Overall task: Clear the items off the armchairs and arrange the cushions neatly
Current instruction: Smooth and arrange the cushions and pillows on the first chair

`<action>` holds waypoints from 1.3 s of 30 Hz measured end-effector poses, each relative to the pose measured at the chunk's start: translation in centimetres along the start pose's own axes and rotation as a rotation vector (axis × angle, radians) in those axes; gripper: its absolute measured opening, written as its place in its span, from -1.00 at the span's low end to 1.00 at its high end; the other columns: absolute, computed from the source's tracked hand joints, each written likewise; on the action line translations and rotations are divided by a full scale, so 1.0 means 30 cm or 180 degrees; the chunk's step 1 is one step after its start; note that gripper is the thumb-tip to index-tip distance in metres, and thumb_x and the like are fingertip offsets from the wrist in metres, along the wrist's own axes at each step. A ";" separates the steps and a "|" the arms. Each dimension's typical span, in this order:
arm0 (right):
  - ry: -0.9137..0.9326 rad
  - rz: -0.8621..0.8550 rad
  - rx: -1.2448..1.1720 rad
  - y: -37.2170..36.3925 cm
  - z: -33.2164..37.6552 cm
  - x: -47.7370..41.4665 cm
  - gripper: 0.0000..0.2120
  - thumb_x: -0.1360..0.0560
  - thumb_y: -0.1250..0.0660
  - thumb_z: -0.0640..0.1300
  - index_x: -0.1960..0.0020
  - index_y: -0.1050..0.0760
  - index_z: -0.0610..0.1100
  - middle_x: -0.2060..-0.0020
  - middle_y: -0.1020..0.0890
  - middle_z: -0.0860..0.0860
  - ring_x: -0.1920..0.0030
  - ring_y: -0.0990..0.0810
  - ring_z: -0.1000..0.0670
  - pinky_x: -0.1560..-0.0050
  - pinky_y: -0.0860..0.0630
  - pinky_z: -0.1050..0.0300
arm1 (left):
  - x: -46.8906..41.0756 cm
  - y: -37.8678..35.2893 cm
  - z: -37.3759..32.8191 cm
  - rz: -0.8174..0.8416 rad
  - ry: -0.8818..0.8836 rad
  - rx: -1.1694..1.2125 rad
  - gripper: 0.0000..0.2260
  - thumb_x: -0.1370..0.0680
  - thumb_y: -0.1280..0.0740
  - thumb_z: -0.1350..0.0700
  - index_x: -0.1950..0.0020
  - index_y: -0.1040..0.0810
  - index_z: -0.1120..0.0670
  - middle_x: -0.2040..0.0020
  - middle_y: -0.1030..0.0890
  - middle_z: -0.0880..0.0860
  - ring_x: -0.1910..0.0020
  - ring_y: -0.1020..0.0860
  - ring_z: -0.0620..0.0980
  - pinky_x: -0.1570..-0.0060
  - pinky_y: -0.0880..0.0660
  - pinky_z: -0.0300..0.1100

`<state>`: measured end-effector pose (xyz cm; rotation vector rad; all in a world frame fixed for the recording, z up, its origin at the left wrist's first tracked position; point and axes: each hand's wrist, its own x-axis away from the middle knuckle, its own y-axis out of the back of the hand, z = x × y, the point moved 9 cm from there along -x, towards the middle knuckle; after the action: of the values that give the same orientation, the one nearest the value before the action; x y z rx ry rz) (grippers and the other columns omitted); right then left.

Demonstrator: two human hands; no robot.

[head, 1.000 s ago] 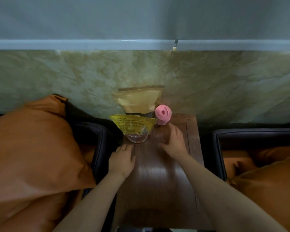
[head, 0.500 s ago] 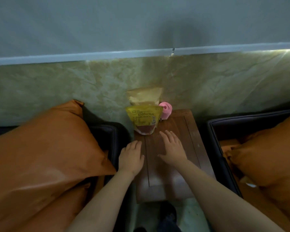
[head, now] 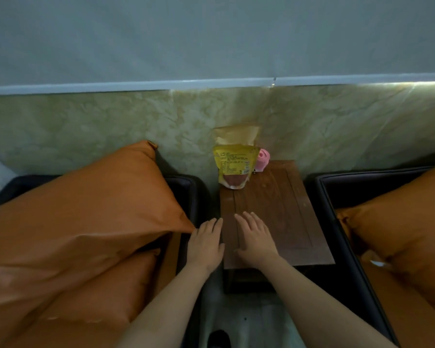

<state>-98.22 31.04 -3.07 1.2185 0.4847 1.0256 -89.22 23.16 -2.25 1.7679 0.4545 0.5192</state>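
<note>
1. We see our left hand (head: 205, 244) held flat, palm down, with its fingers loosely spread and nothing in it. It hovers at the left edge of the wooden side table (head: 284, 209), its knuckles just beside the corner of the big orange cushion (head: 86, 217).
2. Our right hand (head: 255, 241) is likewise spread open and empty, lying over the near part of the table top; we cannot tell whether the palm touches the wood.
3. The cleared items stand at the far end of the table, well apart from both hands: a yellow pouch (head: 234, 167) upright in front, a tan paper bag (head: 236, 134) leaning on the wall behind it, and a pink roll (head: 262, 160) just beside the pouch on its right.
4. The table sits between two dark armchairs: the left armchair (head: 186, 194) and the right armchair (head: 342, 197).
5. Behind them runs a marbled beige wall panel (head: 337, 126) under a pale rail, with a grey wall above.
6. We count two hands, two armchairs, one table and three items on it. The left chair holds two orange cushions, one lying over the other; the right chair holds another orange cushion (head: 399, 222), with more orange fabric beneath it.
</note>
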 end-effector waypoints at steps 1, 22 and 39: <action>0.0041 -0.0006 -0.0052 -0.003 0.012 0.025 -0.15 -0.47 -0.36 0.01 -0.55 0.13 0.01 -0.55 0.03 -0.03 -0.54 0.15 -0.06 -0.50 0.14 -0.01 | 0.031 -0.002 -0.005 -0.0021 0.0006 -0.0002 -0.42 -0.59 -0.22 0.00 -0.56 -0.06 0.02 -0.53 -0.19 0.01 -0.50 -0.16 0.00 -0.45 -0.18 -0.07; 0.0499 0.0343 -0.0148 -0.281 0.394 0.561 -0.13 -0.47 -0.38 0.05 -0.56 0.12 0.04 -0.55 0.08 0.00 -0.53 0.21 -0.05 -0.49 0.14 0.00 | 0.808 -0.116 0.229 0.0086 0.0786 -0.0061 -0.36 -0.59 -0.19 -0.06 -0.57 0.06 0.05 -0.56 -0.10 0.01 -0.51 -0.11 -0.02 -0.43 -0.11 -0.10; -0.0223 0.0450 -0.0008 -0.896 1.132 0.783 -0.15 -0.48 -0.34 -0.02 -0.56 0.14 0.02 -0.55 0.12 -0.01 -0.53 0.25 -0.06 -0.47 0.25 0.03 | 1.348 -0.172 1.043 0.0708 0.0263 -0.0242 -0.25 -0.57 -0.24 -0.10 -0.57 0.16 0.03 -0.58 0.05 0.01 -0.53 -0.05 0.01 -0.45 -0.11 -0.07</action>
<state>-49.86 32.88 -12.24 1.2963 0.3465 1.0988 -38.39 21.93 -9.76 1.7378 0.2923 0.7587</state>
